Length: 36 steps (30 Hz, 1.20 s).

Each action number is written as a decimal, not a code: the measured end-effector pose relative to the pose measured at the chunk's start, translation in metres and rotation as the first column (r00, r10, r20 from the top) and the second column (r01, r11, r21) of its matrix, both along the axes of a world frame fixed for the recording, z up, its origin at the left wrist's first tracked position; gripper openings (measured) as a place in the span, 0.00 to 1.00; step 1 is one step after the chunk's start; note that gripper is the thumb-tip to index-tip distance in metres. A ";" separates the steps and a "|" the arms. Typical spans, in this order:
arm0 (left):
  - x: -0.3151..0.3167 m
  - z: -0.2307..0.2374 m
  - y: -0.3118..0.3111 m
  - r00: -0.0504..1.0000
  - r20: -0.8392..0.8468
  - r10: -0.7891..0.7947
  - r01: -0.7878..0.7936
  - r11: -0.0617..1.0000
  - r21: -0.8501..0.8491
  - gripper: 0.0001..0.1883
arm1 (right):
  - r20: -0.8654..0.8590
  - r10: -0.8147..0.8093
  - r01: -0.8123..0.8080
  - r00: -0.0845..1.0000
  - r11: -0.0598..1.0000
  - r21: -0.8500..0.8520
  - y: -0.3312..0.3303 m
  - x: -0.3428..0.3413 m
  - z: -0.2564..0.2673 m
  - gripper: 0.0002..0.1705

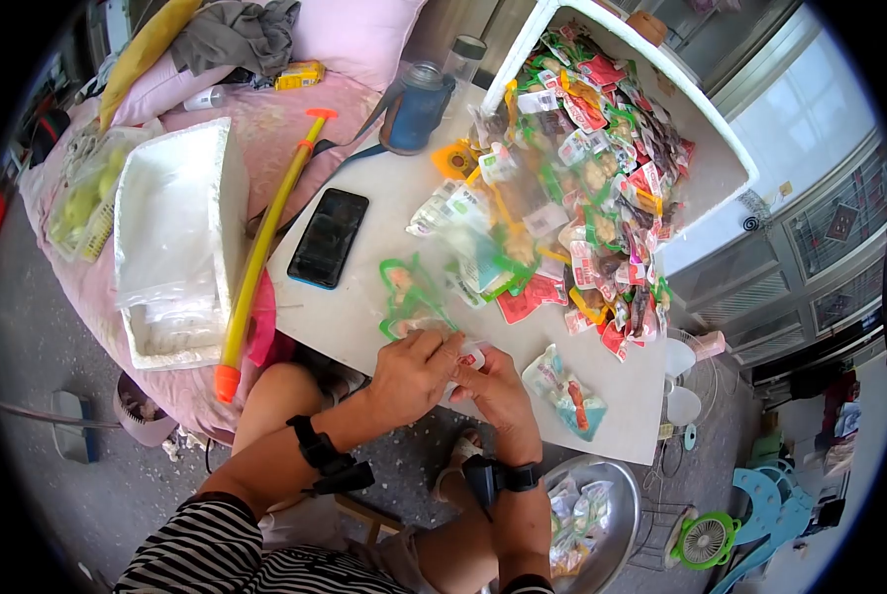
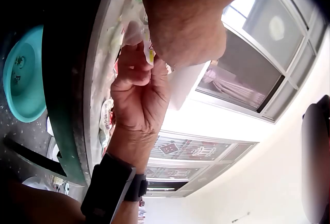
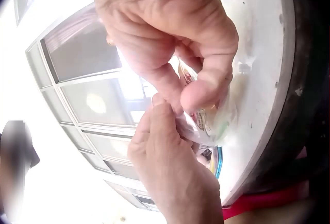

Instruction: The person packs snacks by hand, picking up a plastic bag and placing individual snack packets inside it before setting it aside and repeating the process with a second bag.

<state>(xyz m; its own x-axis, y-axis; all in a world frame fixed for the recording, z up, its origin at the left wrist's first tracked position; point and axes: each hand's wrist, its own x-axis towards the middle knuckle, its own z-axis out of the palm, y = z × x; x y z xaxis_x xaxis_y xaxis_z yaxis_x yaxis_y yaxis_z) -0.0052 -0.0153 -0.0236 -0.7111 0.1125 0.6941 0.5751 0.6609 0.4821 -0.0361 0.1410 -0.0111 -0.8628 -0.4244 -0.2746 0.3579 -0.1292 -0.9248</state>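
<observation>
Between both hands, over the table's near edge, is a small clear plastic food packet (image 3: 206, 121) with red print. My left hand (image 1: 411, 376) pinches one side of it with bent fingers. On the other side, the thumb and fingers of my right hand (image 1: 501, 389) grip it, with the fingertips of both hands close together. The palm side of the left hand (image 2: 188, 23) hides part of the packet in the left wrist view. Just beyond the hands lies a green-edged packet (image 1: 404, 287). To the right of them, a blue-and-clear packet (image 1: 574, 406) lies on the table.
A white foam box (image 1: 731, 183) lies tipped, its many colourful packets (image 1: 602, 188) spilling onto the table (image 1: 622, 426). A phone (image 1: 328, 238), blue bottle (image 1: 416, 111) and yellow tube (image 1: 270, 238) are leftward. Below right, a metal basin (image 1: 617, 525) holds packets.
</observation>
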 end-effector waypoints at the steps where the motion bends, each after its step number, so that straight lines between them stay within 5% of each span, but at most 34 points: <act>1: 0.000 0.000 -0.001 1.000 0.003 0.004 -0.004 1.000 0.010 0.18 | -0.005 -0.048 0.048 0.999 0.998 0.034 -0.002 0.001 0.004 0.06; 6: 0.000 -0.005 0.001 0.999 -0.004 -0.033 0.033 0.999 -0.008 0.17 | -0.136 -0.136 0.171 0.981 0.938 0.301 0.004 0.006 -0.012 0.09; 9: 0.001 -0.007 0.008 0.998 -0.033 -0.047 0.047 0.999 -0.006 0.18 | -0.200 -0.281 0.239 0.939 0.948 -0.212 -0.013 0.004 -0.047 0.09; 12: 0.000 -0.007 0.007 0.999 -0.016 -0.029 0.029 0.999 0.028 0.17 | -0.099 -0.405 0.384 0.909 0.906 -0.181 -0.040 0.003 -0.047 0.10; 15: -0.001 -0.006 0.000 1.000 0.019 -0.001 0.001 0.999 0.040 0.15 | -0.066 -0.205 0.198 0.976 0.975 -0.106 -0.029 -0.003 -0.054 0.10; 18: -0.001 0.002 -0.005 0.999 0.032 0.012 -0.014 0.998 0.053 0.15 | -0.213 0.028 0.039 0.977 0.952 0.305 -0.017 -0.004 -0.019 0.10; 21: 0.000 -0.002 -0.005 0.999 0.040 0.010 -0.012 0.999 0.049 0.17 | -0.147 0.164 -0.055 0.975 0.828 0.559 -0.010 -0.008 -0.017 0.09; 23: -0.001 -0.006 0.000 0.999 0.040 -0.006 0.004 0.998 0.060 0.18 | -0.106 -0.067 0.081 0.992 0.987 0.137 -0.022 -0.003 -0.036 0.10; 25: -0.001 -0.009 0.001 0.999 0.038 -0.021 0.017 0.996 0.090 0.17 | -0.027 -0.211 0.198 0.977 0.949 -0.246 -0.038 0.001 -0.052 0.13; 28: -0.003 -0.002 -0.004 0.999 -0.027 -0.037 0.040 0.993 0.110 0.14 | 0.187 -0.257 0.303 0.948 0.908 -0.290 -0.048 0.004 -0.047 0.14; 31: -0.001 0.003 -0.010 0.997 0.053 -0.051 0.044 0.991 0.127 0.14 | 0.040 -0.029 0.037 0.999 0.975 -0.219 -0.035 -0.004 -0.029 0.14; 34: -0.005 0.002 -0.013 1.000 0.024 0.004 -0.008 0.984 0.177 0.13 | -0.066 0.358 -0.331 0.932 0.910 0.250 -0.007 -0.015 0.011 0.16; 36: -0.004 0.005 -0.015 0.995 0.092 0.032 -0.048 0.983 0.176 0.11 | 0.008 0.333 -0.322 0.943 0.906 0.274 0.025 -0.029 0.028 0.18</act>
